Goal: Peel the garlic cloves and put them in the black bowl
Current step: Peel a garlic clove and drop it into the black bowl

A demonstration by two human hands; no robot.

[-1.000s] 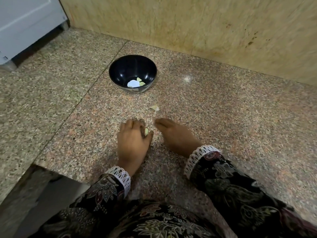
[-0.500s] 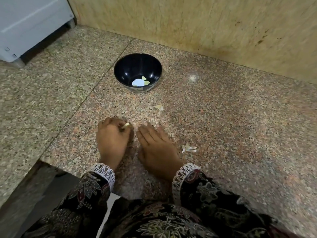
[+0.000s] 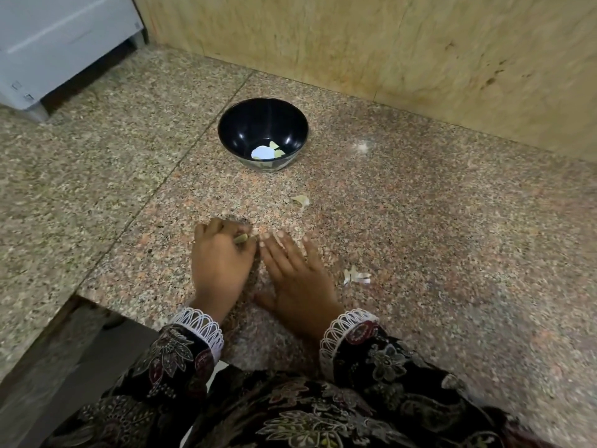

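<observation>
My left hand [image 3: 219,263] lies on the speckled granite counter [image 3: 420,253] with its fingers curled round a pale garlic clove [image 3: 240,238], which peeks out by the thumb. Just to its right, my right hand [image 3: 297,276] rests flat on the counter with straight, spread fingers and holds nothing. The black bowl [image 3: 232,130] stands further back, apart from both hands, with a couple of pale garlic pieces [image 3: 276,149] and a bright glare spot at its bottom.
A loose garlic skin [image 3: 301,200] lies between the hands and the bowl. More skin scraps [image 3: 355,277] lie right of my right hand. A beige stone wall [image 3: 387,50] backs the counter. A white appliance [image 3: 48,43] stands far left. The counter edge drops off at lower left.
Both hands have slid left across the counter, uncovering the skin scraps at the right. My right hand has gone from a bent pose to flat with spread fingers. The left still holds the clove.
</observation>
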